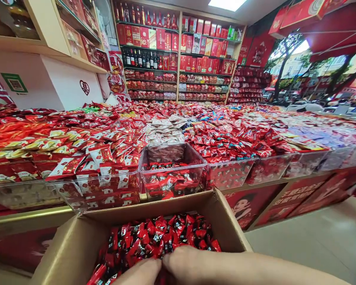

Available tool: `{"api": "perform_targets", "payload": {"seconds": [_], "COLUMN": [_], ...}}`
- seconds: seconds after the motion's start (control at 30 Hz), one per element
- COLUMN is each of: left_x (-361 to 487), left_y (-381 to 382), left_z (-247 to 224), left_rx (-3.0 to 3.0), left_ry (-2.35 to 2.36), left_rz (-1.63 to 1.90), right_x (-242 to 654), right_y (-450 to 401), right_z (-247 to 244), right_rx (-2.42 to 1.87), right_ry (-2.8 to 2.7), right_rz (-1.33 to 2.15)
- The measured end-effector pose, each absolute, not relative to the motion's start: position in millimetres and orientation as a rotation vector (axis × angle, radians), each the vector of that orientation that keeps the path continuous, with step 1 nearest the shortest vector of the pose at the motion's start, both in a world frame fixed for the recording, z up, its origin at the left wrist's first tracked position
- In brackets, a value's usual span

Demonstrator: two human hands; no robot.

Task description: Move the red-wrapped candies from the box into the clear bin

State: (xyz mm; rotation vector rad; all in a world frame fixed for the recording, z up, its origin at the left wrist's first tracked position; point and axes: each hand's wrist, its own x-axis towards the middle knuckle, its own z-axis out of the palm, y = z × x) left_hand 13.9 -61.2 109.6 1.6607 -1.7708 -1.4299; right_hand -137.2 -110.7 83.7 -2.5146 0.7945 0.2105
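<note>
An open cardboard box (pixel 59 245) stands right in front of me, holding a heap of red-and-black wrapped candies (pixel 154 233). My left hand (pixel 142 274) and my right hand (pixel 184 263) are both inside it, side by side and almost touching, pushed down into the candies. The fingers of both hands are buried or turned away, so I cannot see whether they hold anything. Just beyond the box, a clear plastic bin (pixel 172 169) contains more of the same kind of red-and-black candy, filled only to a low level.
Bins heaped with wrapped sweets flank the clear bin, among them red-and-white packets (pixel 101 158) and small red packets (pixel 216 138). White packets (pixel 164 128) lie behind it. Shelves (pixel 179 51) of bottles and red boxes line the back. Tiled floor (pixel 308 237) shows at the right.
</note>
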Motion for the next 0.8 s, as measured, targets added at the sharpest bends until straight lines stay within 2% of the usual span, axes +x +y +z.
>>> {"api": "perform_targets", "payload": {"seconds": [0.13,0.27,0.63,0.8], "left_x": [14.3,8.9,-5.1,-1.1], "left_y": [-73.6,-77.2,-72.6,-70.1], "left_z": [136.0,153.5,170.6,169.1], "left_rx": [1.509,1.38,1.205,1.239], "left_ry": [-1.744,-1.566,-1.21,-1.173], "left_rz": [-1.435,-1.552,-1.625,-1.593], "right_x": [-149.2,-156.7,-162.3,-164.1], "right_y": [-123.7,-131.5,-130.4,-123.7], "right_z": [133.4,149.3,165.4,169.7], "right_rx": [-2.221,-1.788,-1.375,-1.506], "right_ry": [0.909,0.867,0.692,0.731], "right_rz": [-0.313,-0.66,-0.765,-0.782]}}
